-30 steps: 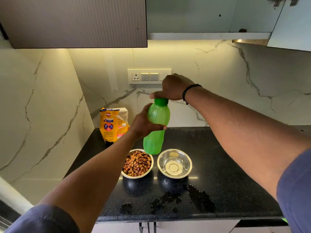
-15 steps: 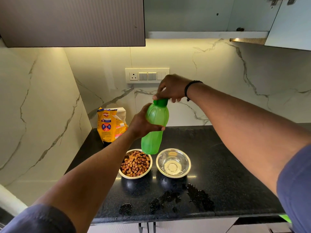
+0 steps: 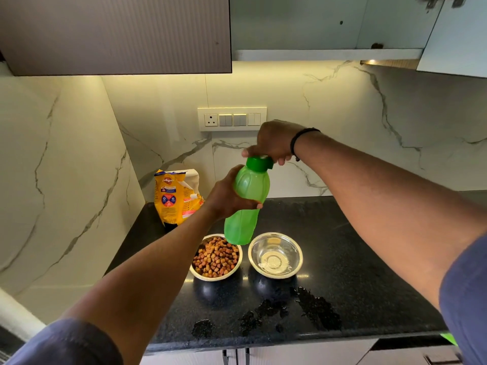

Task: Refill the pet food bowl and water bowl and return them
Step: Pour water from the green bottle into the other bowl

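Note:
Two steel bowls stand side by side on the black counter [image 3: 355, 259]. The left bowl [image 3: 215, 258] is full of brown kibble. The right bowl [image 3: 275, 255] holds only a little water at the bottom. Above them I hold a green plastic bottle [image 3: 247, 204], slightly tilted. My left hand [image 3: 226, 197] grips its middle. My right hand [image 3: 274, 142] is closed over its dark green cap [image 3: 259, 163].
A yellow pet food bag [image 3: 175, 197] stands at the back left against the marble wall. Wet patches [image 3: 303, 309] lie on the counter in front of the bowls. A switch panel [image 3: 232, 119] is on the wall; cupboards hang overhead.
The bottle has tipped slightly so its cap leans right, and my right hand has shifted on the cap. The bowls have not moved.

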